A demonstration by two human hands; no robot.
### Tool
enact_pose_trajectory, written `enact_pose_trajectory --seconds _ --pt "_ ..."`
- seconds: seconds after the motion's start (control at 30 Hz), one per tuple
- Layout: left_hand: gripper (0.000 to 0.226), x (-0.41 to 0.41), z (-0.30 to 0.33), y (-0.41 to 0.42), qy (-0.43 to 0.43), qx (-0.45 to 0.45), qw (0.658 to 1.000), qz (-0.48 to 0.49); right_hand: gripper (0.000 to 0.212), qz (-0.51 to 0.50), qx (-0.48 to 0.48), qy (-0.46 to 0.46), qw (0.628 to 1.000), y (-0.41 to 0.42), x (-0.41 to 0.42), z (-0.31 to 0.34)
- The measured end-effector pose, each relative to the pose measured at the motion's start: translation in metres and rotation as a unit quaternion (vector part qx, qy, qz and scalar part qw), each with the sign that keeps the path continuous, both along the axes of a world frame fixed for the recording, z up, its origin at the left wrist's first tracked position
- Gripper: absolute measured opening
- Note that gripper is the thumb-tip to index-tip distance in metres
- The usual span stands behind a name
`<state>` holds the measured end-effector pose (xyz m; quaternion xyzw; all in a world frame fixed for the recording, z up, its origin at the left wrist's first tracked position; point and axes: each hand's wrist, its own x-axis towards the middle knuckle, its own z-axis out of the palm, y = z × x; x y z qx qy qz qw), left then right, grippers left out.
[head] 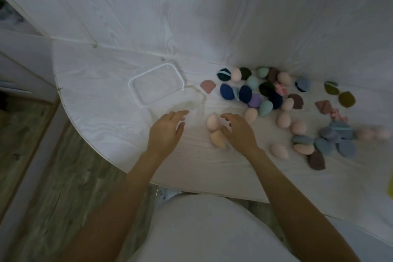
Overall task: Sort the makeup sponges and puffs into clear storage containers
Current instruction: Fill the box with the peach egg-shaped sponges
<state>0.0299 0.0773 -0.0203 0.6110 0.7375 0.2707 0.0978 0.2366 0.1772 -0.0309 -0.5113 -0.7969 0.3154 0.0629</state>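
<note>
- White wood-grain table (pixel 102 83) with a rounded left edge runs up to a matching white wall; grey plank floor shows below and to the left of it.
- Left hand (pixel 164 132) hovers palm-down over bare tabletop, fingers spread and loosely curved, gripping nothing.
- Right hand (pixel 239 131) is also open and empty, fingers curled inward, thumb side close beside two sponges; whether it touches them cannot be told.
- Pale pink egg sponge (pixel 212 121) stands between the two hands, and a peach sponge (pixel 218 138) lies just below it, against the right hand's thumb side.
- Clear storage container (pixel 156 86) sits empty beyond the left hand, apart from it, with faint outlines of another clear piece beside its near right corner.
- Main heap of sponges and puffs (pixel 259 89) in navy, teal, purple, dark green and pink lies beyond and to the right of the right hand, near the wall.
- Blue-grey puffs (pixel 336 140) cluster well to the right, with loose pink sponges scattered between.
- Open tabletop stretches left of the left hand to the curved edge; the near edge runs under both forearms.
</note>
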Motion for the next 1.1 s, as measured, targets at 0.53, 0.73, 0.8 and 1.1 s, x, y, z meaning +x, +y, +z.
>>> enact_pose_trajectory --seconds 0.53,0.73,0.8,1.1 --pt "0.031 -0.003 -0.018 -0.042 0.031 0.000 0.997 0.076 0.038 -0.012 -0.036 0.185 0.982 0.013 -0.035 0.033" --pt "0.069 -0.005 -0.015 -0.049 -0.207 -0.061 0.944 0.250 0.050 0.212 -0.048 0.114 0.969 -0.005 -0.107 0.034" --pt "0.085 -0.009 -0.016 -0.048 -0.270 -0.068 0.921 0.271 0.045 0.257 -0.038 0.059 0.964 -0.010 -0.125 0.022" --pt "0.070 -0.004 -0.031 -0.052 -0.275 -0.047 0.945 0.168 0.026 0.312 -0.078 -0.022 0.947 -0.005 -0.129 0.001"
